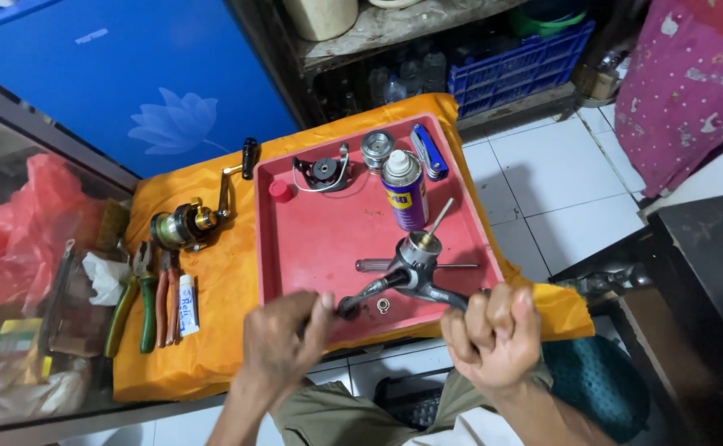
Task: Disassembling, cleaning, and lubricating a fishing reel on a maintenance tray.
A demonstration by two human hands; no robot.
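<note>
A grey fishing reel body [413,263] with a bare metal shaft pointing up hangs over the near edge of a red tray [312,239]. My right hand [494,334] is closed around its foot. My left hand [283,343] pinches the crank handle [353,299] at the reel's left side. A small nut [383,306] and a dark-handled screwdriver [375,266] lie on the tray beneath the reel. Further back on the tray are a blue and yellow spray can [404,190], a red cap [280,191], a rotor with bail wire [323,173], a spool [376,149] and a blue folding tool [429,152].
The tray rests on an orange cloth [221,272]. Left of it lie a whole gold and black reel [186,223], green-handled pliers [134,301], red-handled pliers [163,297] and a small white tube [188,304]. A blue cabinet [130,74] stands behind; white floor tiles [560,190] to the right.
</note>
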